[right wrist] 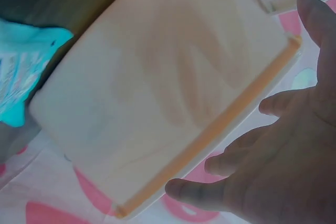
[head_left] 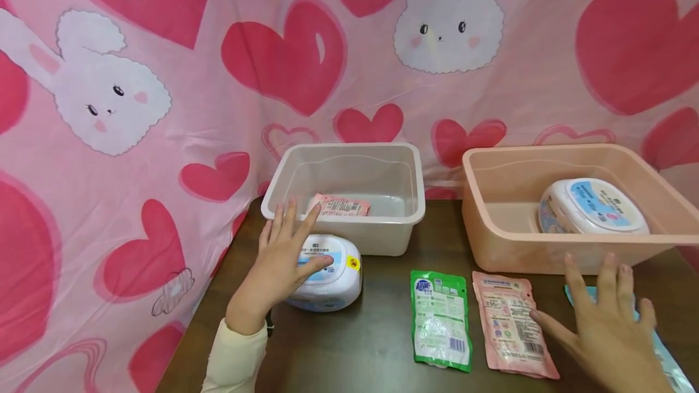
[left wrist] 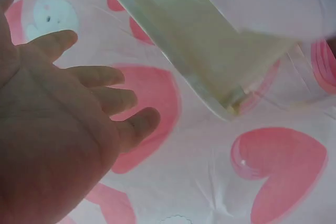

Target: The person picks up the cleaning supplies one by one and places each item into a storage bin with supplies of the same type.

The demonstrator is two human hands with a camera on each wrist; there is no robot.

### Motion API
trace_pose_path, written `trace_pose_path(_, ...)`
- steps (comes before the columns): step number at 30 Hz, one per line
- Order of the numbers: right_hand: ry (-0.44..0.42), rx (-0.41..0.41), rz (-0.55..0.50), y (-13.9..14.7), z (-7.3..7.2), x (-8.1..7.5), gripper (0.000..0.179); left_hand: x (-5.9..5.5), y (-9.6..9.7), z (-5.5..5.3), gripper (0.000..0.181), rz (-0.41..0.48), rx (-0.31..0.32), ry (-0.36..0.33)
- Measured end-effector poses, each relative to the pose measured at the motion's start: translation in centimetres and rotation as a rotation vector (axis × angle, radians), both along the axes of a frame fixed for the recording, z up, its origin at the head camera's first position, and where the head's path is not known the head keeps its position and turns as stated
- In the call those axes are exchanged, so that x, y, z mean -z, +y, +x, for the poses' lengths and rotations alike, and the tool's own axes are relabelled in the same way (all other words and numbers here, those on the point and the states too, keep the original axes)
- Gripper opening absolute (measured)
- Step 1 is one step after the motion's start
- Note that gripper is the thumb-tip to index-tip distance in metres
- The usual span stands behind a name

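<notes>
My left hand (head_left: 286, 259), fingers spread, hovers over a white oval tub (head_left: 333, 287) with a blue label on its lid; whether it touches the tub I cannot tell. To the right, my right hand (head_left: 611, 326) is also spread and holds nothing. It hovers above a light-blue pouch (head_left: 666, 356), which it partly hides. Beside that hand lie a pink pouch (head_left: 510, 326) and a green-edged pouch (head_left: 441, 320), both flat on the table. The left wrist view shows the left palm (left wrist: 58, 129) bare, and the right wrist view shows straight right fingers (right wrist: 236, 150).
A grey-white bin (head_left: 382, 235) behind the left hand contains a pink pouch (head_left: 341, 206). At the back right, a peach bin (head_left: 513, 253) holds another white tub (head_left: 592, 208). The dark brown table (head_left: 349, 356) meets a pink curtain (head_left: 218, 114) with hearts and rabbits.
</notes>
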State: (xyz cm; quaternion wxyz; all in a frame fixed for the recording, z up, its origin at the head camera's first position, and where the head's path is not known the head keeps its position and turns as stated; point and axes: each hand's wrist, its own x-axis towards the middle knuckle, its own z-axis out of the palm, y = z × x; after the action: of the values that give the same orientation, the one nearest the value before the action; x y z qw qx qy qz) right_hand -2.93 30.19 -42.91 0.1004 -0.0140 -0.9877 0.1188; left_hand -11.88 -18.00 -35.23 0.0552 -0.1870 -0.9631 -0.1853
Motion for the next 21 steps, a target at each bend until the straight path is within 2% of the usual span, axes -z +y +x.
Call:
trace_pose_path(8,-0.029,-0.004,-0.074,2.0,0.0,0.5,0.111,-0.3,-3.1,-1.3,0.091,0.046,-0.006,-0.053)
trace_pose_path(13,-0.059,0.024,-0.066,3.8,0.2,1.8,0.113,-0.1,-5.2,-2.6,0.090,0.048,-0.005,-0.061)
trace_pose_path(16,-0.095,0.037,-0.055,5.0,0.4,2.9,0.113,0.3,-6.2,-3.7,0.088,0.062,0.001,-0.041)
trace_pose_path(19,-0.191,0.048,-0.058,6.7,0.3,3.8,0.111,0.7,-7.0,-4.9,0.084,0.080,0.010,-0.012)
trace_pose_path(21,-0.310,0.053,-0.048,8.0,0.2,4.4,0.110,0.9,-7.5,-5.7,0.082,0.088,0.007,-0.010)
